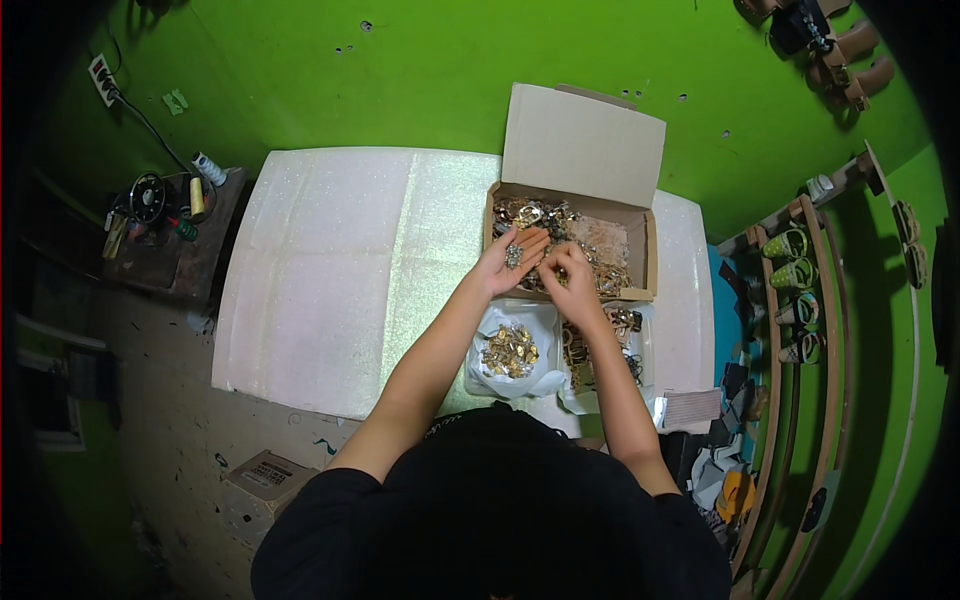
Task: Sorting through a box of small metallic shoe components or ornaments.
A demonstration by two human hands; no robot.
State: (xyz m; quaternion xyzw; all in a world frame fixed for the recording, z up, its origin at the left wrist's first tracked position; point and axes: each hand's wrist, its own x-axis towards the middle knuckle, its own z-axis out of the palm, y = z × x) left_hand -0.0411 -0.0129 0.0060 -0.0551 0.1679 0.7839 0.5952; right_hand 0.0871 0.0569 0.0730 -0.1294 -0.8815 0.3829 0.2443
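My left hand (510, 262) is palm up over an open cardboard box (652, 240), fingers stretched out. In its palm lies a little heap of small silvery metal pieces (514, 256). Beside its fingertips, my right hand (572, 283) is closed in a pinch; whatever it grips is too small to make out. Gold and silver metal fittings, perhaps buckles, (530, 213) fill much of the box. In front of it, a white-lined tray (485, 325) holds a pile of small gold-coloured pieces (510, 352). More dark and brassy fittings (625, 322) lie in a second white container, partly under my right forearm.
The table wears a shiny whitish cover (320, 270), and the box's raised lid (585, 145) stands near the green wall. At left is a dark side table (215, 235) with thread spools (209, 168). Sandals hang on a wooden rack (775, 420) at right.
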